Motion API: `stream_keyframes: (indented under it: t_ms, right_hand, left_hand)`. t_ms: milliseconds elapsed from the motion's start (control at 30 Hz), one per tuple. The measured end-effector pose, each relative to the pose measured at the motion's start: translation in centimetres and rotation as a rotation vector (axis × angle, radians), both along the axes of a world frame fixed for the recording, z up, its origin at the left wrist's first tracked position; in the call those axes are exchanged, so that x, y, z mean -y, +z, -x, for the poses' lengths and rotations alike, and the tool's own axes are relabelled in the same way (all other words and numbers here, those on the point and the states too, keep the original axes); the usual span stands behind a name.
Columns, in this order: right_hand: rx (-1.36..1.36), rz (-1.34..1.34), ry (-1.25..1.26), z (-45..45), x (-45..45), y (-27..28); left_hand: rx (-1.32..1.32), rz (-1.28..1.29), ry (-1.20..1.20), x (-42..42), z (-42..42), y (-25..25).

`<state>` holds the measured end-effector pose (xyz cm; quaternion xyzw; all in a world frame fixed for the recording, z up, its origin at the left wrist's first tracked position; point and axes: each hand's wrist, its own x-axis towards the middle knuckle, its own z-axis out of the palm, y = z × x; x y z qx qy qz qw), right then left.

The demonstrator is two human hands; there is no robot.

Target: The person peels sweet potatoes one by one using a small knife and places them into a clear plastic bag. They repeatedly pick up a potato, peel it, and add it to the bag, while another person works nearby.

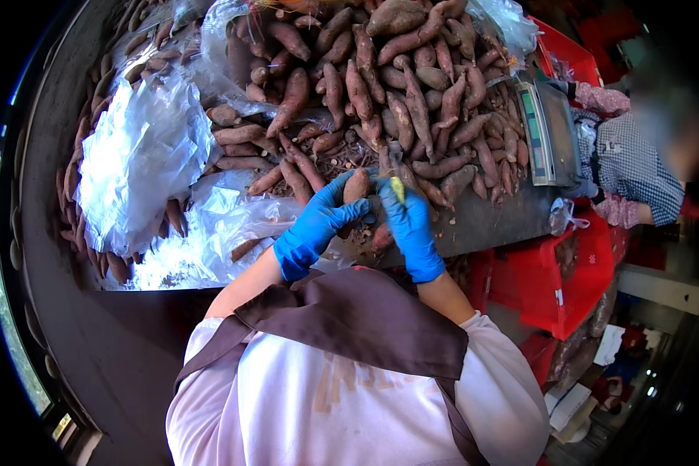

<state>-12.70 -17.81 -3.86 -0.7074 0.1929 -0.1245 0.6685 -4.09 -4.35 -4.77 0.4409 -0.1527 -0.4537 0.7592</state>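
Observation:
Both hands wear blue gloves and are close together in front of the dark apron. In my left hand point(320, 218) is a brown sweet potato point(357, 185), its rounded end showing between thumb and fingers. My right hand point(406, 218) grips a small tool with a yellow handle point(397, 190), probably a knife; its working end is blurred. Just beyond the hands lies a large heap of reddish sweet potatoes point(358, 87), with root trimmings and cut bits point(349, 152) at its near edge.
Stacked clear plastic bags point(145, 169) lie on the left of the dark table point(495, 224), among more sweet potatoes. A weighing scale point(550, 134) stands at the right end. Beyond it is a person in a checked garment point(632, 157). Red crates point(565, 279) sit at the lower right.

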Motion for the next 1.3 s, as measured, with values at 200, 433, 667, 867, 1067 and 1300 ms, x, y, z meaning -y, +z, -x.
stream_keyframes:
  t_ms: [200, 433, 667, 867, 1067, 1300]
  right_hand:
    - [0.038, 0.0, 0.022, 1.7, 2.6, 0.9]
    - [0.063, 0.365, 0.158, 2.4, 2.2, 2.2]
    - [0.068, 0.923, 0.22, 1.4, 2.1, 2.2]
    - [-0.198, 0.967, 0.34, 1.2, 5.4, -1.5]
    - [-0.087, 0.152, 0.07, 2.5, 6.6, -3.7]
    - [0.017, 0.256, -0.013, 2.8, 2.8, -1.4]
  left_hand:
    - [0.056, -0.057, -0.032, -0.9, 0.8, 0.2]
    - [0.137, -0.193, -0.033, -1.4, 0.9, 0.2]
    - [0.245, -0.311, -0.071, -1.4, 1.2, 1.4]
    - [0.661, -0.339, -0.156, -1.4, 0.9, 1.0]
    - [0.525, 0.007, 0.006, 0.0, 0.2, 3.4]
    - [-0.773, 0.514, 0.165, -0.1, -0.8, -1.3]
